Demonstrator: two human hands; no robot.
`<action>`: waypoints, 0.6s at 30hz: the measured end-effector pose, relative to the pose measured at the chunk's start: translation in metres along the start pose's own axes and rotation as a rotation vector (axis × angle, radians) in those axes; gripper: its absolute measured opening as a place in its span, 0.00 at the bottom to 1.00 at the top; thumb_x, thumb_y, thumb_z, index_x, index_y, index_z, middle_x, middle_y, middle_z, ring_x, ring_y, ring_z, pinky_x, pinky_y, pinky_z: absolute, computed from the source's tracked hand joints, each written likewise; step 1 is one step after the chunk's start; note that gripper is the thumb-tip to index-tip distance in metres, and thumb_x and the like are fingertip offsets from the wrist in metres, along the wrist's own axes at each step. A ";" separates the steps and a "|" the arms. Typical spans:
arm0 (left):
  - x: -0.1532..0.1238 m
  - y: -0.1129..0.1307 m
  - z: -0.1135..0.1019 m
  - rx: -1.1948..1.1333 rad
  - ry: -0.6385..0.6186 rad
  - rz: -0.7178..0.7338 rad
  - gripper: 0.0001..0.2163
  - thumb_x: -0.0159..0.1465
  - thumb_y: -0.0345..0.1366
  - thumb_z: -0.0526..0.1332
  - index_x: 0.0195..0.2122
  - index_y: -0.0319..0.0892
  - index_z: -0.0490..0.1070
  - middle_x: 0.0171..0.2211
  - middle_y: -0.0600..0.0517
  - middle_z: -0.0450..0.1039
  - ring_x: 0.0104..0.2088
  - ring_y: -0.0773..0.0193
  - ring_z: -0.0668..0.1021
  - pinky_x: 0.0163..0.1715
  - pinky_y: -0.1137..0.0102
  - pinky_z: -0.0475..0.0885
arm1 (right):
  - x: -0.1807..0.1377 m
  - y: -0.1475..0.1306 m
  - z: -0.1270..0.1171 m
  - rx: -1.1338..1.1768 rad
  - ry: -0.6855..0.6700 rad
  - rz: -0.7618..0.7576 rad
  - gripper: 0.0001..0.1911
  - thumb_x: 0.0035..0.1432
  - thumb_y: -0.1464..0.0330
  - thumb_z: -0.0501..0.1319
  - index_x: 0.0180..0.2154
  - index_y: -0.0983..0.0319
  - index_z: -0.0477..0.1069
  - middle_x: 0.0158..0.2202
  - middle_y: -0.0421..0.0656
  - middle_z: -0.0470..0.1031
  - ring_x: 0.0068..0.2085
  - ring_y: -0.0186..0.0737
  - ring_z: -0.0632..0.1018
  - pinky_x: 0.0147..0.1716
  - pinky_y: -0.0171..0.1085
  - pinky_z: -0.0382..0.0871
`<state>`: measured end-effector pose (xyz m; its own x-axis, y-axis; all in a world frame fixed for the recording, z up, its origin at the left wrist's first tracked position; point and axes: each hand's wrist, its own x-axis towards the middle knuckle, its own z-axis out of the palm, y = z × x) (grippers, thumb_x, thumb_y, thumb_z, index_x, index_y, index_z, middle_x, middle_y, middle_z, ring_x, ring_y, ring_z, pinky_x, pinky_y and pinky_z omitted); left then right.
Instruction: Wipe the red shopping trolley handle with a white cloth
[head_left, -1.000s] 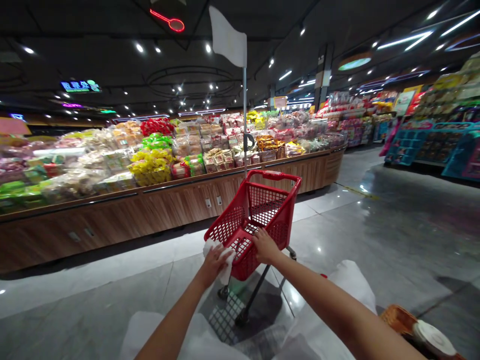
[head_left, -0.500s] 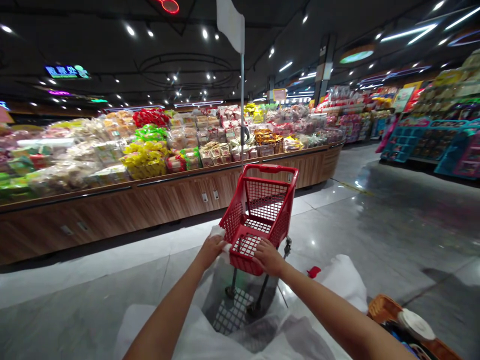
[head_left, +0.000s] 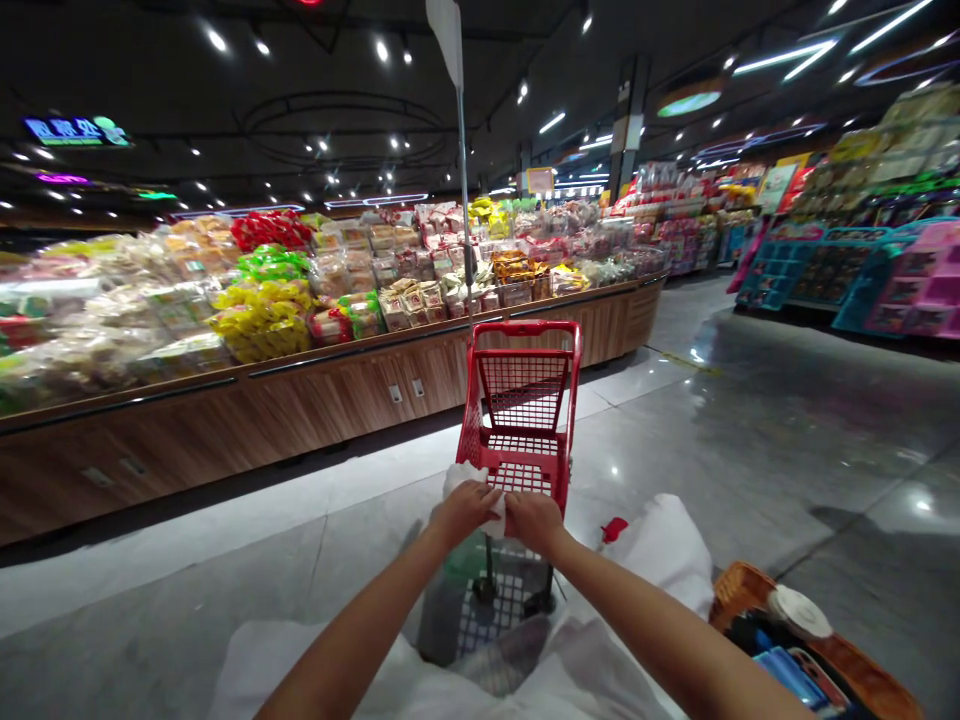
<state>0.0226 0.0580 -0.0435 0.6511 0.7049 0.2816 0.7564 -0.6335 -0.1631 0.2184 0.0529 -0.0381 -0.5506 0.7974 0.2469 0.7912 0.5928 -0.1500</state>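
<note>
A long, wood-panelled display counter (head_left: 337, 392) heaped with packaged food (head_left: 270, 318) runs off the left edge, and in front of it stands a red plastic lattice shopping cart (head_left: 525, 461), its near end partly covered, with a white flag (head_left: 448, 40) cropped at the top. The left hand (head_left: 466, 512) is closed on a crumpled white cloth (head_left: 461, 478) at the cart's near edge; the right hand (head_left: 534, 521), just beside it, curls at that same edge, fingertips hard to make out, so whether it grips cart or cloth I cannot tell.
</note>
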 end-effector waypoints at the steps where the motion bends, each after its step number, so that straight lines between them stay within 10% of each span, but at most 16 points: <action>1: 0.001 -0.005 0.001 0.005 -0.005 0.030 0.16 0.62 0.41 0.62 0.50 0.42 0.68 0.41 0.47 0.75 0.44 0.58 0.76 0.48 0.59 0.70 | -0.001 0.002 0.000 0.000 0.001 -0.002 0.10 0.63 0.69 0.52 0.38 0.61 0.72 0.35 0.46 0.78 0.36 0.40 0.78 0.32 0.33 0.62; 9: -0.017 -0.048 -0.009 0.009 0.064 0.251 0.13 0.67 0.38 0.56 0.51 0.44 0.69 0.50 0.47 0.73 0.58 0.55 0.68 0.63 0.52 0.53 | -0.012 0.021 -0.002 -0.002 0.027 -0.038 0.09 0.61 0.68 0.53 0.36 0.60 0.73 0.35 0.44 0.79 0.34 0.37 0.77 0.30 0.32 0.58; 18: -0.022 -0.048 -0.036 -0.175 -0.180 0.274 0.15 0.68 0.30 0.53 0.54 0.49 0.68 0.59 0.46 0.66 0.63 0.57 0.62 0.64 0.51 0.51 | -0.023 0.046 -0.008 0.046 0.014 -0.203 0.12 0.61 0.66 0.52 0.34 0.59 0.73 0.31 0.43 0.77 0.32 0.37 0.75 0.30 0.34 0.56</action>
<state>-0.0310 0.0614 -0.0081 0.8403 0.5368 0.0761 0.5405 -0.8403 -0.0406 0.2692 0.0612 -0.0428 -0.6937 0.6595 0.2896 0.6513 0.7460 -0.1390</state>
